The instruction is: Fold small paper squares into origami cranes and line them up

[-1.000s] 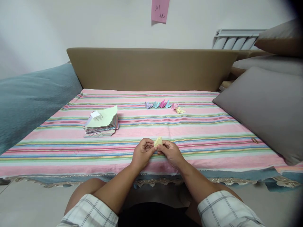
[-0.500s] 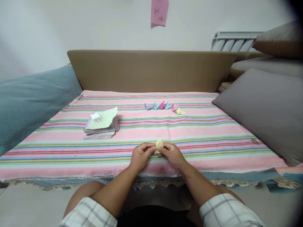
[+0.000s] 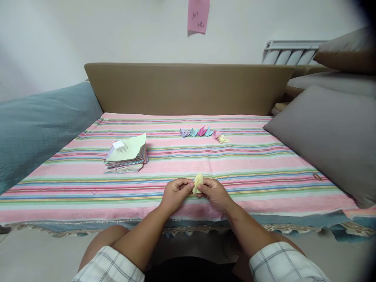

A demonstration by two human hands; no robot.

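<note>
A small piece of folded yellow paper stands upright between my hands, near the front of the striped cloth. My left hand pinches its left edge between thumb and forefinger. On the other side, my right hand grips the right edge, thumb toward me. The paper's finer folds are too small to make out. Farther back lies a row of folded paper cranes: a purple one, a magenta one, blue ones, a pink one and a yellow one.
At left, a stack of coloured paper bears a white plug adapter. The striped cloth covers the seat before a brown backrest. A grey cushion leans at right, near a small brown object.
The folded yellow paper has turned slightly and shows a narrower, taller shape between my fingers. Both hands keep their pinch in nearly the same place.
</note>
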